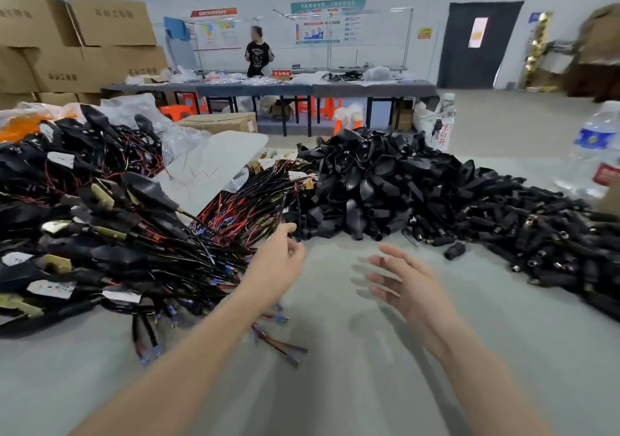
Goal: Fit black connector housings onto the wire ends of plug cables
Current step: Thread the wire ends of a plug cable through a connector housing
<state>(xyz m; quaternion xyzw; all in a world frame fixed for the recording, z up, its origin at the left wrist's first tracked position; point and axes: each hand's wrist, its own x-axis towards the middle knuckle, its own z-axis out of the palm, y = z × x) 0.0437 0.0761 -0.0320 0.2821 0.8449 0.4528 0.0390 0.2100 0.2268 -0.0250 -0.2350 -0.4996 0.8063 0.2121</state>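
Note:
A big heap of plug cables (100, 221) with black plugs, paper tags and red-and-black wire ends covers the left of the grey table (335, 351). In the middle at the back lies a pile of black connector housings (369, 184). Smaller black barrel parts (543, 241) spread along the right. My left hand (278, 261) is at the edge of the wire heap, fingers curled, thumb and fingers pinching a thin black cable (298, 214) that rises from it. My right hand (402, 281) hovers over bare table with fingers spread, blurred, holding nothing.
Loose cables (278, 341) lie by my left forearm. One barrel part (454, 251) lies apart from the piles. Two water bottles (597, 153) (443, 123) stand at the right. Behind are cardboard boxes (84, 49), a long workbench (268, 88) and a standing person (257, 51).

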